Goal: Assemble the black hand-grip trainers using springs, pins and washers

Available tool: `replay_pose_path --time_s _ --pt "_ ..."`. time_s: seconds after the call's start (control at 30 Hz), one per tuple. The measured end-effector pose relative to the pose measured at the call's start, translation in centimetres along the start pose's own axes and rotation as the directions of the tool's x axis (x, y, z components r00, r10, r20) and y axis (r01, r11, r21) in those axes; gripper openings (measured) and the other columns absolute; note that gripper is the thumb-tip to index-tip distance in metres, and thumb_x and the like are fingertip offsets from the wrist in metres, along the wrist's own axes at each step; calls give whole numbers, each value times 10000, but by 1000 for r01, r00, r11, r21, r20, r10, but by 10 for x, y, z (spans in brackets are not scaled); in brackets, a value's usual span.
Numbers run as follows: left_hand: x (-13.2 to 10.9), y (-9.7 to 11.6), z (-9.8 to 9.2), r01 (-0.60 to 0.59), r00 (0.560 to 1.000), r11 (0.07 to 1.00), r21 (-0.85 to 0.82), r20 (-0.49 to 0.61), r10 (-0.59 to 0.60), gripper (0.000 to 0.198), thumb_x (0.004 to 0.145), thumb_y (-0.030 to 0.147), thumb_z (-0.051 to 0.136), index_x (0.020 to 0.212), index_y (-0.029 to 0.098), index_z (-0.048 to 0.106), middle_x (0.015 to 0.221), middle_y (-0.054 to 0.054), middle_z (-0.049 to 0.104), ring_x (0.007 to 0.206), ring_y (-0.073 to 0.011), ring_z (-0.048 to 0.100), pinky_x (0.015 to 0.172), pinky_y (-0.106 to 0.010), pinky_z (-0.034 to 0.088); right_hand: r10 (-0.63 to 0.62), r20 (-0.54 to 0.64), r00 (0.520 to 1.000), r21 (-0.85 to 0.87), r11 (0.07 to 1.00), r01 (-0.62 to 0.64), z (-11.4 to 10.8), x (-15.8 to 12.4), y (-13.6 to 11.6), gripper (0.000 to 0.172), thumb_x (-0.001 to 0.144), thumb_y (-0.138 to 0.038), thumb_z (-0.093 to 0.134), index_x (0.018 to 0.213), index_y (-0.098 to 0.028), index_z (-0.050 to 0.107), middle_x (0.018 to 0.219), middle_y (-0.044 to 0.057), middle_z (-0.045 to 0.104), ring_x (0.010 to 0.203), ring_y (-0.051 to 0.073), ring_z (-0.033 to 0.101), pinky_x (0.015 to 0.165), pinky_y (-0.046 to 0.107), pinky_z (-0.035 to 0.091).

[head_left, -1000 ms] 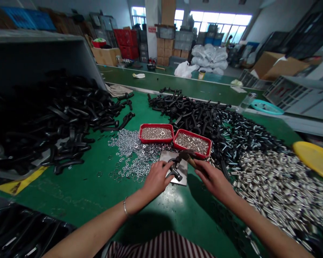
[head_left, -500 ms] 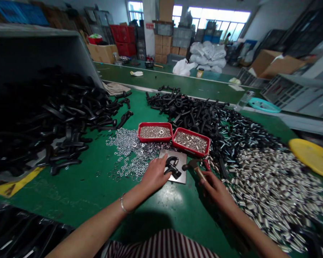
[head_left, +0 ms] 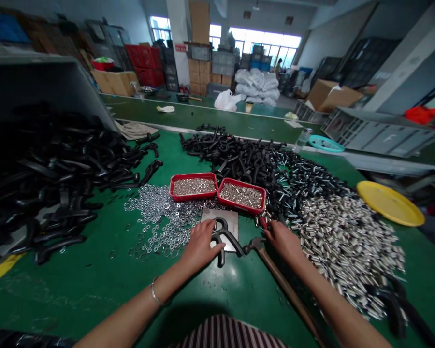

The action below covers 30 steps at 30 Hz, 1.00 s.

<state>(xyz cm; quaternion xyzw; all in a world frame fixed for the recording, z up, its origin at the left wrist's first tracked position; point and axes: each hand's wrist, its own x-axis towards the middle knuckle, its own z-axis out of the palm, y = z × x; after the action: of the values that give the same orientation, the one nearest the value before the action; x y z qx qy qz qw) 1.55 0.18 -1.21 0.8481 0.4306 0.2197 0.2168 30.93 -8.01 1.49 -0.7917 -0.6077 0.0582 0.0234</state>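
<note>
My left hand (head_left: 199, 244) grips a black forked part (head_left: 220, 237) with a curved, hook-like top. That part rests over a square steel plate (head_left: 232, 220), its prongs reaching past the plate's near edge. My right hand (head_left: 283, 239) is beside the near right corner of the right red tray, its fingers closed on a small red tool handle (head_left: 264, 222); the tool's far end is hard to make out. A claw hammer (head_left: 275, 273) with a wooden handle lies on the table between my hands, its head close to the forked part, and neither hand grips it.
Two red trays (head_left: 217, 192) of small metal pieces stand behind the plate. Loose metal rings (head_left: 163, 217) spread leftward. Black handles (head_left: 72, 159) pile at left, more black parts (head_left: 235, 150) behind. Shiny metal cylinders (head_left: 348, 241) heap at right near a yellow lid (head_left: 389, 203).
My right hand has let go of the hammer, which now lies down, and has moved to the red handle. The black part has turned in my left hand. The view has shifted.
</note>
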Motion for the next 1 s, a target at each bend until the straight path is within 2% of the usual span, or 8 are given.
replay_pose_path --time_s 0.2,0.33,0.4,0.47,0.53,0.63,0.77,1.0 --pt "21 -5 -9 -14 999 1000 -19 29 15 379 868 294 630 1226 174 592 1242 -129 606 1190 -310 521 1048 -478 414 -1 48 999 -60 998 4 -8 7 2 142 965 -305 501 989 -171 542 904 138 703 774 262 694 598 304 415" --pt "15 -7 -11 0 999 999 -44 39 2 506 818 329 699 1280 176 558 1274 -134 587 1207 -326 504 1069 -500 394 -37 -108 993 265 962 65 -26 5 7 184 939 -366 521 990 -190 542 849 101 693 741 251 675 649 331 468" --pt "18 -5 -10 -13 999 998 -68 39 16 423 848 283 658 1250 174 580 1237 -127 607 1186 -307 517 1068 -478 400 -51 -132 990 563 818 117 -31 9 -9 229 934 -426 543 985 -204 564 850 84 704 763 244 689 698 343 517" --pt "27 -5 -9 -19 999 996 -91 37 23 326 879 234 604 1199 171 611 1191 -119 627 1170 -291 527 1061 -455 412 -53 -119 991 814 567 128 -29 18 -37 288 924 -490 569 1012 -215 568 874 72 723 756 239 710 705 353 562" --pt "35 -9 -10 -17 999 994 -110 46 23 311 881 235 605 1186 176 619 1182 -113 632 1178 -291 525 1065 -458 411 -32 -112 993 930 350 116 -21 29 -68 322 909 -522 597 1024 -225 547 893 62 735 719 234 723 663 360 593" --pt "34 -18 -12 -24 995 989 -147 91 38 468 842 316 682 1282 205 568 1276 -108 593 1236 -308 495 1095 -493 382 4 -96 995 975 203 94 -2 42 -105 322 910 -530 599 1002 -236 508 834 39 734 648 229 721 579 355 602" --pt "18 -24 -13 -17 996 979 -204 88 35 506 862 325 672 1339 241 525 1334 -90 560 1284 -285 466 1130 -479 347 17 -106 994 985 138 102 19 49 -126 310 925 -523 582 1010 -236 500 825 33 737 656 225 728 584 347 606" --pt "17 -20 -13 20 998 968 -249 63 -5 491 846 287 697 1311 242 546 1314 -70 578 1261 -265 476 1121 -455 354 -3 -80 997 985 155 79 28 52 -132 321 927 -542 566 986 -233 501 861 59 752 686 236 741 612 359 612"
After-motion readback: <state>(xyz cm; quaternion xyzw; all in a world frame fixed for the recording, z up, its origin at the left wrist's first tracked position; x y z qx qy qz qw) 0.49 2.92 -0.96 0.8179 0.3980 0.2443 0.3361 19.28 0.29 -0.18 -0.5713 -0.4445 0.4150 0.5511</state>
